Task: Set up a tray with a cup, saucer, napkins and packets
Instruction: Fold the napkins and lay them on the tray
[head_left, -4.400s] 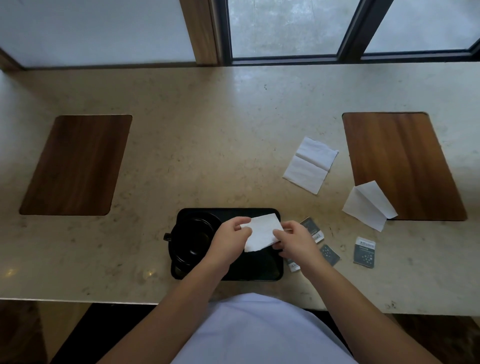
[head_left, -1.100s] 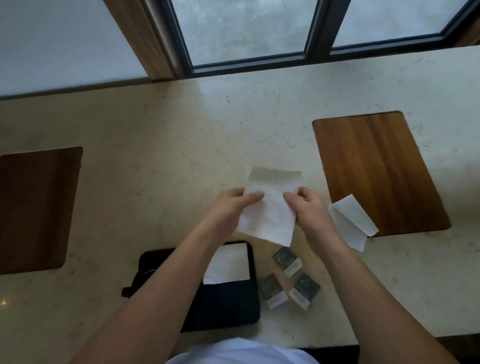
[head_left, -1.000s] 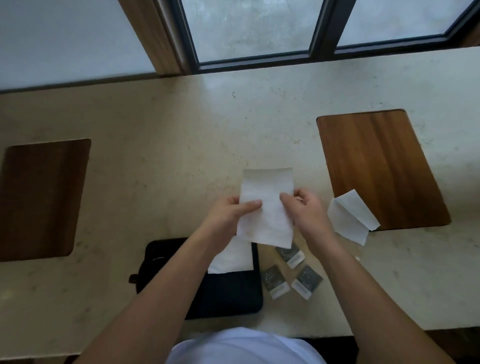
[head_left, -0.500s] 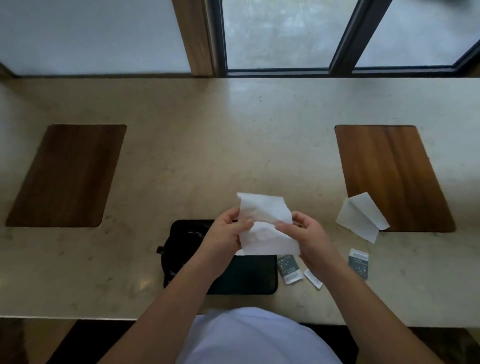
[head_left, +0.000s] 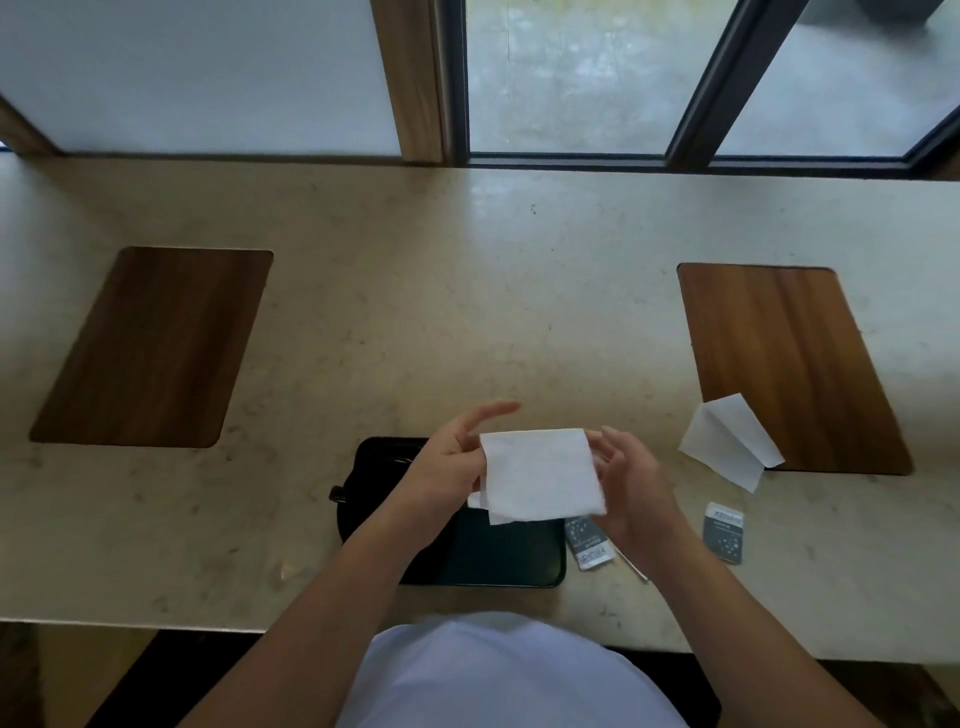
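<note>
— Where are your hands?

— Both are raised above the black tray (head_left: 519, 558), forearms reaching in from the near edge of the stone counter (head_left: 415, 322). My left hand (head_left: 441, 470) has its thumb side toward me, and it pinches the left edge of a folded white napkin (head_left: 537, 473); its index finger points straight out past the top corner, free of the paper.

— And the right?

— My right hand (head_left: 623, 483) stands at the napkin's right edge, palm turned toward the left hand, fingers loosely curved. The paper hides its fingertips, so I cannot tell whether they pinch the napkin or only touch it.

— How does the napkin sit?

— Held flat and facing up, roughly square, its lower edge hanging over the tray's far right part.

— The rest of the setting?

— A dark cup's handle (head_left: 336, 493) shows at the tray's left side; my left wrist covers most of that end. One grey packet (head_left: 587, 543) lies just right of the tray, partly under my right hand, and a second packet (head_left: 723, 531) lies farther right on the counter. Another napkin (head_left: 727, 441), half unfolded, overlaps the near corner of the right wooden inlay (head_left: 789, 364). A matching inlay (head_left: 156, 343) sits well off to the left.
</note>
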